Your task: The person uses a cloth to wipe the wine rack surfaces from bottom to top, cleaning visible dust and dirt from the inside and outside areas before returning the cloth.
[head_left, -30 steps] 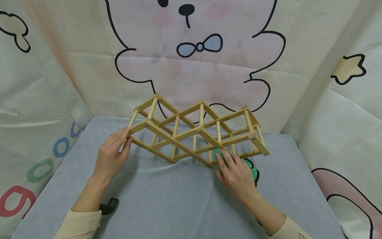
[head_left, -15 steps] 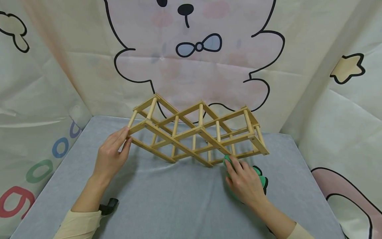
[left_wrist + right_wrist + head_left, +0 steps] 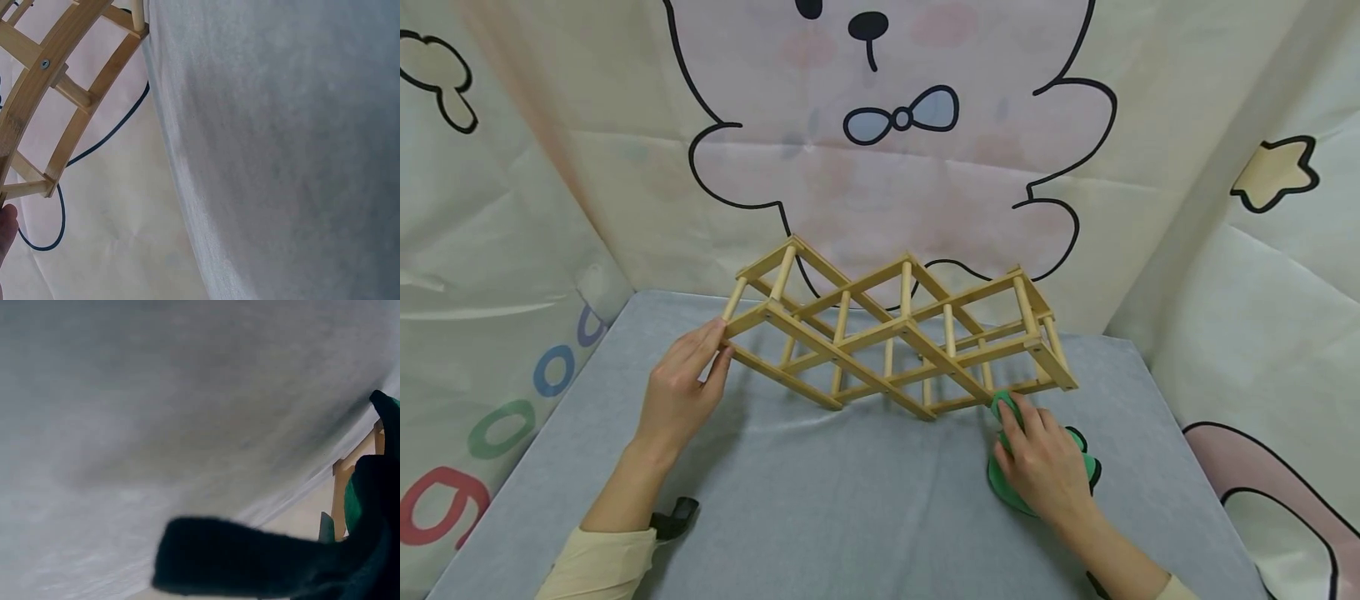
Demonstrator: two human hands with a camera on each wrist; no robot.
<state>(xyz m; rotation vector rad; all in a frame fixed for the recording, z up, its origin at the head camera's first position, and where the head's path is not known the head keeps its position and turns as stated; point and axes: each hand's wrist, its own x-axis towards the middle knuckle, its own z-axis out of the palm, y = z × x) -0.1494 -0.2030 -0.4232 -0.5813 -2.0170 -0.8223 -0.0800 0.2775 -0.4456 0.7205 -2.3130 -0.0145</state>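
Blue-grey tablecloth (image 3: pixel 820 517) bears the wooden rack (image 3: pixel 908 325), whose left end your left hand (image 3: pixel 681 387) pinches, while at its front right your right hand (image 3: pixel 1047 458) holds the green cloth (image 3: pixel 1007 487), best drawn lightly along the wood so the rack neither shifts nor folds.
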